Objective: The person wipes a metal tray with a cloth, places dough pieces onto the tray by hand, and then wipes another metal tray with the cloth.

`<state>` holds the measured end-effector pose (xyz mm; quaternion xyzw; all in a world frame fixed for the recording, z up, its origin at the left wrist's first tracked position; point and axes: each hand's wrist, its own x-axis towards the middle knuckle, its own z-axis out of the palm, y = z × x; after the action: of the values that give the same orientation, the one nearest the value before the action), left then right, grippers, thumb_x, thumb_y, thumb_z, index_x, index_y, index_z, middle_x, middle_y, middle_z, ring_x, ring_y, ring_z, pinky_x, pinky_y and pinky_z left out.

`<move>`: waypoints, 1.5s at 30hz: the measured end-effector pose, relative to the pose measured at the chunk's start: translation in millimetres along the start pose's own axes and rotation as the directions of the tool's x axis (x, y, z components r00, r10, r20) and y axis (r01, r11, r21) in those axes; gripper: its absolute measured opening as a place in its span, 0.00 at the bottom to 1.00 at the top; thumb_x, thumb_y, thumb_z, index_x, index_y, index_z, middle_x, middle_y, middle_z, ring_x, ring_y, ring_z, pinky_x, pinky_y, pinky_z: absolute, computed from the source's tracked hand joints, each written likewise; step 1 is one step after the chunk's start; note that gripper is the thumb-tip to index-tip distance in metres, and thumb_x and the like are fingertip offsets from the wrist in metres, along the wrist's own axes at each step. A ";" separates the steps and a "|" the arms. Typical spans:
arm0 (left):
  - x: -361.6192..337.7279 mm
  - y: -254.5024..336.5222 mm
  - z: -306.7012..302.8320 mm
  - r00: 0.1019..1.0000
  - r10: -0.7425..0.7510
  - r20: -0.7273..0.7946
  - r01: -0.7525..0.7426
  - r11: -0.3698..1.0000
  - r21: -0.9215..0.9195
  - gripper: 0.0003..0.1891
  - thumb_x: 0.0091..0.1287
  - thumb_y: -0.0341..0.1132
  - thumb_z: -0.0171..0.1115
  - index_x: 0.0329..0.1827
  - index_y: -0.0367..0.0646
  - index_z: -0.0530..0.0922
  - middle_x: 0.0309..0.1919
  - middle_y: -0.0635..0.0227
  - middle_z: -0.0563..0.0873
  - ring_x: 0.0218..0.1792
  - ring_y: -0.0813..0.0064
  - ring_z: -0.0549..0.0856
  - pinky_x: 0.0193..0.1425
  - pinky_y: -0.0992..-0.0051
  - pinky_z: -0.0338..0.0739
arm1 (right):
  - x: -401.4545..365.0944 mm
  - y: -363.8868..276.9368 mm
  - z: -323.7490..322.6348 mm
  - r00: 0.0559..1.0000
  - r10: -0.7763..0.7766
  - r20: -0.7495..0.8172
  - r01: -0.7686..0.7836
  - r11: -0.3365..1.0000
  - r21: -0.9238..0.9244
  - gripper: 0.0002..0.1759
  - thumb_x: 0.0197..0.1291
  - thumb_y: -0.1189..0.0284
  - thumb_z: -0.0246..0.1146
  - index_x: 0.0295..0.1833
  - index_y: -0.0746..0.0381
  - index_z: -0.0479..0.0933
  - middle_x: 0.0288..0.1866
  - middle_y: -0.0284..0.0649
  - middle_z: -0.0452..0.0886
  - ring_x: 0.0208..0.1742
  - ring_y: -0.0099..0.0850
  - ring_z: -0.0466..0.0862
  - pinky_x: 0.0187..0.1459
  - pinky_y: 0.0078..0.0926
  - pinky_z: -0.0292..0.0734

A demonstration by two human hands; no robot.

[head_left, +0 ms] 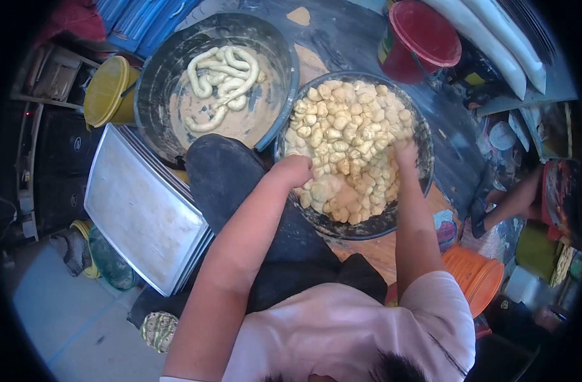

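A round dark basin [427,174] in front of me holds a heap of small pale dough pieces [342,130] dusted with tan flour. My left hand [293,170] is at the basin's left side, over the rim, with its fingers curled closed. What those fingers hold, if anything, is hidden. On the opposite side, my right hand [405,154] reaches inside the basin among the dough pieces. Its fingers are blurred and partly buried. A larger dark tub [152,83] to the upper left contains long pale dough ropes [230,76] lying in loops over flour.
Stacked metal trays [148,207] lean by my left leg. A yellow bucket [106,92] stands beside the tub. Behind the basin is a red bucket [425,35]; an orange container [474,279] sits to my right. Another person's leg [514,207] shows at far right.
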<state>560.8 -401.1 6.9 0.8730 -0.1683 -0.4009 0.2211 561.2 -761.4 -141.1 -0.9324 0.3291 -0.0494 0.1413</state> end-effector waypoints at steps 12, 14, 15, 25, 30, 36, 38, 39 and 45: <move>11.6 2.2 0.0 0.998 -0.070 0.009 0.070 0.998 0.010 0.18 0.60 0.44 0.61 0.47 0.43 0.81 0.46 0.54 0.84 0.50 0.57 0.82 0.54 0.63 0.75 | -133.0 -33.1 -41.9 0.530 -0.529 0.663 0.461 0.836 0.298 0.19 0.51 0.61 0.66 0.46 0.60 0.79 0.54 0.54 0.74 0.57 0.49 0.74 0.58 0.39 0.70; 3.7 3.6 -5.2 0.997 -0.062 0.051 0.062 0.998 -0.010 0.19 0.62 0.44 0.60 0.51 0.42 0.80 0.46 0.50 0.83 0.50 0.55 0.82 0.55 0.64 0.74 | -74.4 -34.1 -51.8 0.854 -0.228 0.467 0.154 0.969 0.192 0.20 0.49 0.61 0.67 0.44 0.62 0.79 0.46 0.53 0.77 0.52 0.48 0.77 0.56 0.39 0.71; 6.4 0.7 -3.8 0.996 -0.076 0.049 0.076 0.997 0.000 0.19 0.62 0.44 0.60 0.52 0.42 0.80 0.47 0.50 0.83 0.50 0.54 0.81 0.55 0.63 0.74 | -38.0 -3.1 -27.5 0.934 -0.209 0.290 0.140 0.961 0.240 0.23 0.51 0.59 0.67 0.48 0.63 0.78 0.43 0.51 0.79 0.47 0.49 0.79 0.57 0.38 0.70; 14.5 3.8 -3.8 0.996 -0.076 0.036 0.076 0.997 -0.003 0.19 0.62 0.44 0.60 0.51 0.41 0.80 0.46 0.50 0.83 0.50 0.54 0.82 0.55 0.64 0.74 | -94.8 45.8 -28.1 0.731 -0.067 0.679 0.287 0.933 -0.217 0.51 0.49 0.48 0.62 0.72 0.63 0.50 0.64 0.59 0.62 0.65 0.58 0.64 0.66 0.47 0.57; 12.4 8.3 3.2 0.994 -0.059 0.087 0.054 0.997 0.061 0.19 0.62 0.43 0.60 0.51 0.41 0.80 0.46 0.50 0.83 0.50 0.55 0.82 0.55 0.65 0.74 | -83.7 64.9 -48.3 0.519 -0.257 0.815 0.246 0.958 0.145 0.36 0.50 0.56 0.66 0.63 0.62 0.67 0.56 0.60 0.72 0.61 0.52 0.72 0.60 0.40 0.68; 8.3 4.8 5.2 0.998 -0.058 0.040 0.056 0.998 0.038 0.19 0.61 0.42 0.61 0.51 0.41 0.80 0.43 0.49 0.84 0.46 0.55 0.83 0.52 0.64 0.76 | -11.9 93.1 40.9 0.908 -0.036 0.417 -0.082 0.962 0.262 0.38 0.54 0.47 0.62 0.61 0.66 0.69 0.56 0.55 0.73 0.60 0.50 0.71 0.61 0.42 0.66; 8.5 2.1 7.7 0.998 -0.052 0.037 0.050 0.997 0.054 0.19 0.61 0.41 0.61 0.51 0.40 0.80 0.43 0.49 0.84 0.45 0.55 0.84 0.51 0.64 0.76 | -57.2 55.1 52.0 0.952 -0.005 0.306 0.041 0.993 -0.111 0.43 0.54 0.44 0.59 0.65 0.66 0.64 0.64 0.55 0.66 0.68 0.52 0.62 0.64 0.50 0.61; 9.8 2.6 5.5 0.999 -0.037 0.026 0.035 0.997 0.062 0.19 0.61 0.41 0.61 0.52 0.40 0.80 0.42 0.49 0.84 0.45 0.55 0.84 0.51 0.64 0.76 | -83.7 29.4 37.6 0.934 0.054 0.353 -0.005 0.990 -0.139 0.43 0.54 0.44 0.60 0.67 0.63 0.62 0.65 0.54 0.64 0.69 0.53 0.59 0.64 0.54 0.59; 15.8 2.6 1.8 0.998 -0.059 0.030 0.060 0.998 -0.021 0.19 0.61 0.42 0.61 0.51 0.40 0.80 0.44 0.48 0.84 0.48 0.54 0.83 0.53 0.64 0.75 | -151.2 5.2 -33.8 0.635 -0.275 0.722 0.472 0.878 -0.081 0.40 0.52 0.49 0.64 0.69 0.54 0.62 0.66 0.52 0.63 0.68 0.48 0.61 0.63 0.54 0.59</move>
<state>568.9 -411.1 -2.7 0.8691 -0.1412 -0.4220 0.2159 434.0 -678.2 -110.3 -0.9397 0.0536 0.3173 0.1157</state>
